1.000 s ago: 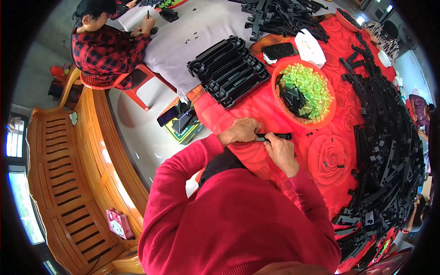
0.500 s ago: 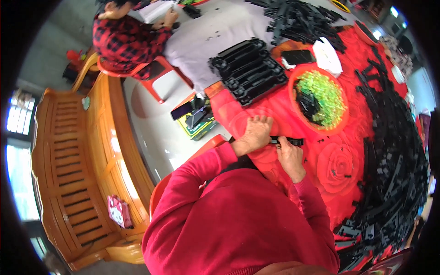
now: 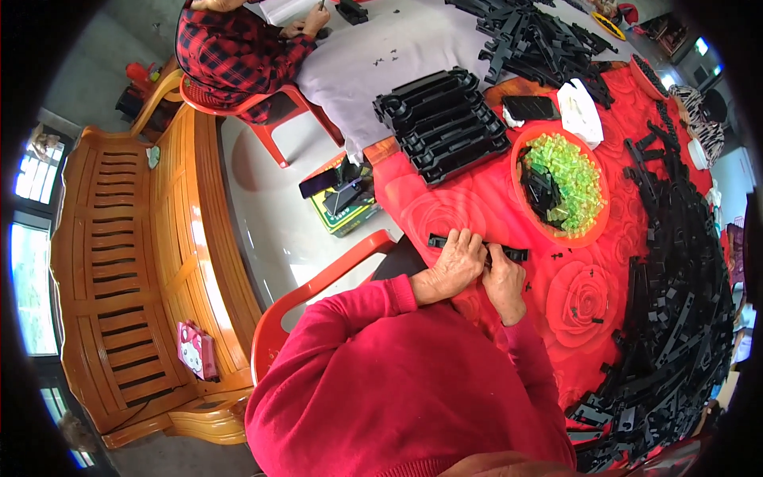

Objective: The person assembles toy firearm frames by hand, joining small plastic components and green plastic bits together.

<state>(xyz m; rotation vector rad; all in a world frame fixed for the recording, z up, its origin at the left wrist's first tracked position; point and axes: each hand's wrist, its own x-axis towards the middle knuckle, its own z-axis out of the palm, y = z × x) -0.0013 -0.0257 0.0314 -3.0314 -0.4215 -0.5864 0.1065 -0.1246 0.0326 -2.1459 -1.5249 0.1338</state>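
A long, narrow black plastic part (image 3: 516, 254) lies across the red flowered cloth in front of me. Its left end sticks out past my left hand (image 3: 456, 266), whose fingers are bent down over its middle. From the right, my right hand (image 3: 504, 284) pinches at the same part, thumb and forefinger close to the left fingertips. Whatever small piece may be between those fingers is hidden. Beyond my hands stands an orange-red bowl (image 3: 601, 224) of small yellow-green clear pieces (image 3: 574, 179), with dark pieces (image 3: 540, 191) at its left side.
A block of stacked black plastic parts (image 3: 441, 123) sits ahead. Loose black parts (image 3: 675, 318) cover the table's right side, with another heap (image 3: 532, 40) at the far end. A phone (image 3: 530, 108) lies beside white tissue (image 3: 580, 113). A person in checked sleeves (image 3: 238, 56) sits far left.
My left hand has come down from above the part, its raised fingers now bent onto it. My right hand stays at the part. The whole view has shifted slightly.
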